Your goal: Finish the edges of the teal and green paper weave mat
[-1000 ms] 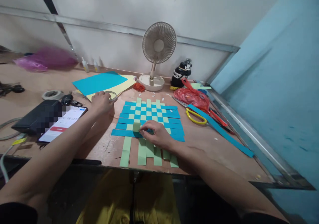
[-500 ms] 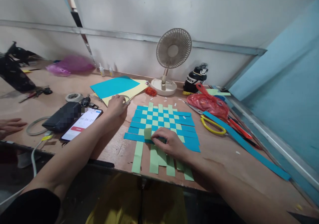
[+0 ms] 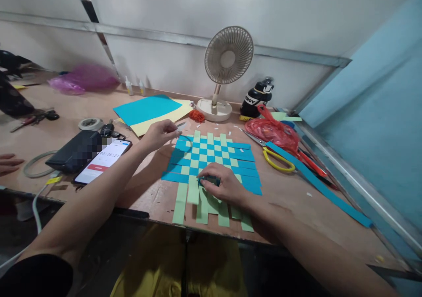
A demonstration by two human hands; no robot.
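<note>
A woven paper mat (image 3: pixel 211 152) of blue and light green strips lies on the table in front of me. My right hand (image 3: pixel 221 183) rests on its lower part, thumb and fingertips pinched at the blue strip along the near edge. Beside those fingertips, a light green strip (image 3: pixel 193 191) lies flat over that blue strip. Raised over the mat's upper left corner, my left hand (image 3: pixel 164 134) holds a thin, ring-shaped roll of clear tape (image 3: pixel 189 144) in its closed fingers. Several green strip ends hang toward the table's front edge.
Yellow-handled scissors (image 3: pixel 278 159), a red plastic bag (image 3: pixel 273 134) and a long blue strip (image 3: pixel 319 189) lie on the right. A fan (image 3: pixel 214 110) and black bottle (image 3: pixel 257 99) stand behind. A phone (image 3: pixel 103 160) and black case (image 3: pixel 74 152) are left; another person's hand (image 3: pixel 9 163) shows beyond.
My left hand has lifted and moved right with the tape roll, toward the mat. The green strip folded upward beside my right fingertips now lies down over the blue strip.
</note>
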